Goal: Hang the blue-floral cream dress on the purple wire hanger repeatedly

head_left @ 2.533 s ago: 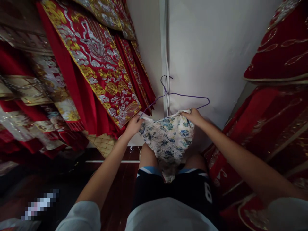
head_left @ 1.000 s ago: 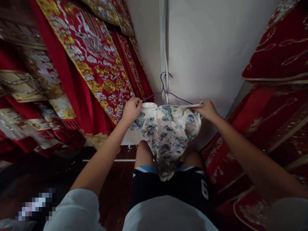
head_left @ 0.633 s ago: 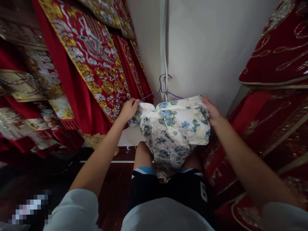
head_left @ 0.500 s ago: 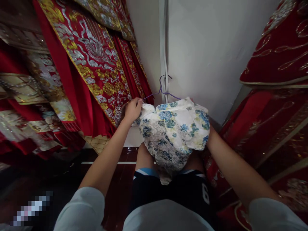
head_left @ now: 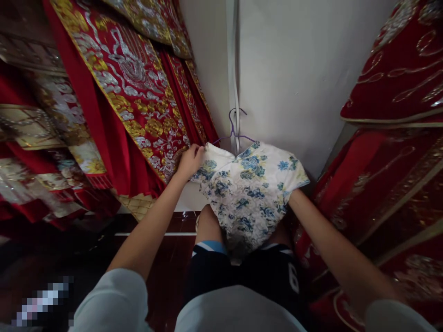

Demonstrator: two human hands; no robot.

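A white garment with blue and yellow flowers [head_left: 254,193] hangs spread out in front of my legs. The hook and part of the shoulders of a purple hanger [head_left: 232,133] show above its neckline, against the wall. My left hand [head_left: 191,160] pinches the garment's shoulder at the left, near the hanger's end. My right forearm reaches up under the garment's right side, and the cloth covers my right hand, so its fingers are hidden.
Red costumes with gold and silver embroidery [head_left: 138,87] hang at the left. More dark red embroidered garments [head_left: 391,92] are close on the right. A pale vertical strip [head_left: 232,50] runs down the wall [head_left: 294,60] ahead.
The garment's right shoulder and sleeve have spread out and lie flatter, and the neckline now forms a V. My right forearm has shifted slightly left; my left hand stays at the left shoulder.
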